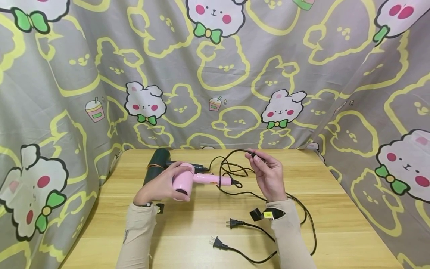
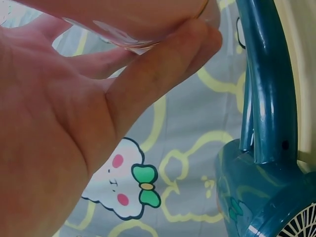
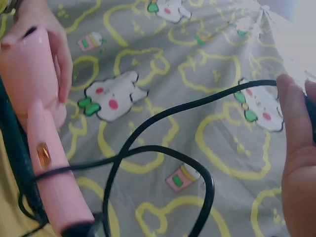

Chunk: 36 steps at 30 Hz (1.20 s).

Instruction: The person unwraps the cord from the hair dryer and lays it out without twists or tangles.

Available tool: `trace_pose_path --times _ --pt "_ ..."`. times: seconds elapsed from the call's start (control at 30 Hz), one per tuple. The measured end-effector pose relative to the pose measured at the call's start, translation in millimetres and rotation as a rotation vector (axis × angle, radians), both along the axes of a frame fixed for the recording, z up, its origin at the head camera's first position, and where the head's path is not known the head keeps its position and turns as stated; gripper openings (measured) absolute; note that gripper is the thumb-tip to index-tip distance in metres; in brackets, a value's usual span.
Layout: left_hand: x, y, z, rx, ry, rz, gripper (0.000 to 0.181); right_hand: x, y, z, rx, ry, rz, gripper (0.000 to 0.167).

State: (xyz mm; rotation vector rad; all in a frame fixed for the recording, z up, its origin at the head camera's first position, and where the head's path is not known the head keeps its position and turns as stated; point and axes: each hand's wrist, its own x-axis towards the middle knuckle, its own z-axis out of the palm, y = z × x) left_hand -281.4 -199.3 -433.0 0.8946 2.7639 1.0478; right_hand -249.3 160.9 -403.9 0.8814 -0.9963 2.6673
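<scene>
My left hand (image 1: 159, 188) grips the barrel of a pink hair dryer (image 1: 183, 183), thumb on the near side and fingers over the top. Its handle points right, and the left wrist view shows the barrel (image 2: 123, 17) against the fingers. A black power cord (image 1: 231, 152) is pinched between the thumb and fingers of my right hand (image 1: 268, 175), raised right of the dryer. In the right wrist view, the cord (image 3: 197, 102) loops across the pink handle (image 3: 57, 185). Behind the left hand lies a dark green hair dryer (image 1: 162, 157), partly hidden.
Two black two-pin plugs (image 1: 220, 243) lie near the front of the wooden table (image 1: 188, 239). More cord (image 1: 310, 220) curves under and past my right forearm. A patterned grey curtain (image 1: 231, 86) hangs around the back and sides.
</scene>
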Motion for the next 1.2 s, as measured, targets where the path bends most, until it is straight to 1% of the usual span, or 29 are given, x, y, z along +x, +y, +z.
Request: trace_pose_path --times 0.23,0.33,0.5,0.63,0.77,0.87,0.93,1.07,1.2 --pt "0.7 0.1 0.4 0.014 -0.008 0.033 0.093 12.1 -6 12.3 0.093 0.077 0.119 0.039" --pt "0.5 -0.1 0.3 0.026 -0.013 0.037 0.093 15.5 -7 15.5 0.125 0.112 0.148 0.038" --pt "-1.2 -1.5 -0.9 0.031 -0.001 0.035 0.093 17.9 -6 17.0 0.115 0.172 0.204 0.037" --pt "-2.4 -3.4 -1.6 0.034 0.029 0.038 0.095 18.2 -4 17.3 0.123 0.196 0.232 0.035" --pt "-1.9 -6.0 -1.2 0.026 0.07 0.061 0.098 17.4 -2 17.0 0.183 0.185 0.228 0.033" --pt "-0.8 -7.7 0.1 0.024 0.079 0.085 0.099 16.1 0 16.0 0.23 0.163 0.219 0.032" --pt "-0.2 -8.5 0.9 0.032 0.073 0.098 0.098 15.4 1 14.9 0.249 0.15 0.217 0.033" --pt "0.0 -8.9 2.2 0.044 0.076 0.099 0.098 13.4 3 12.2 0.279 0.12 0.225 0.036" --pt "-0.3 -9.9 2.4 0.056 0.087 0.096 0.098 10.7 4 8.4 0.337 0.072 0.227 0.036"
